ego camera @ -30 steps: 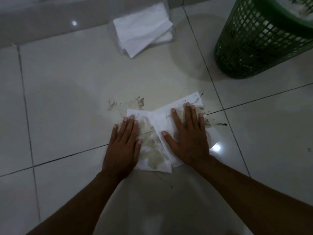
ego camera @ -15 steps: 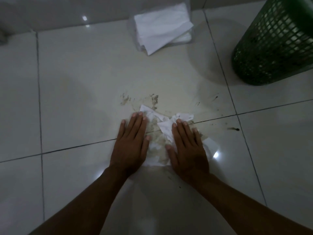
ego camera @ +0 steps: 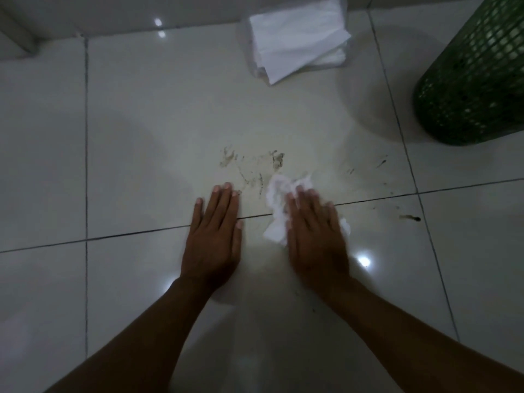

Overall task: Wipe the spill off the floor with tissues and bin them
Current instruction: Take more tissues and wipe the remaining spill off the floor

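Observation:
A crumpled white tissue [ego camera: 279, 202] lies bunched on the pale tiled floor under my right hand [ego camera: 316, 234], which presses flat on it and looks blurred. My left hand [ego camera: 214, 234] rests flat on the bare tile to its left, fingers together, with nothing under it. Brown smears of the spill [ego camera: 252, 165] mark the floor just beyond both hands, and smaller dark streaks [ego camera: 380, 163] sit further right. A green mesh bin [ego camera: 470, 80] stands at the upper right.
A stack of clean white tissues [ego camera: 297, 38] in a clear wrapper lies at the top centre by the wall base [ego camera: 113, 12]. A dark speck [ego camera: 409, 217] sits on the tile right of my right hand. Dark grout lines cross the floor.
The spread tissues have been bunched into one wad under my right hand. My left hand has come off the tissue onto bare tile. Smears the tissues covered now show.

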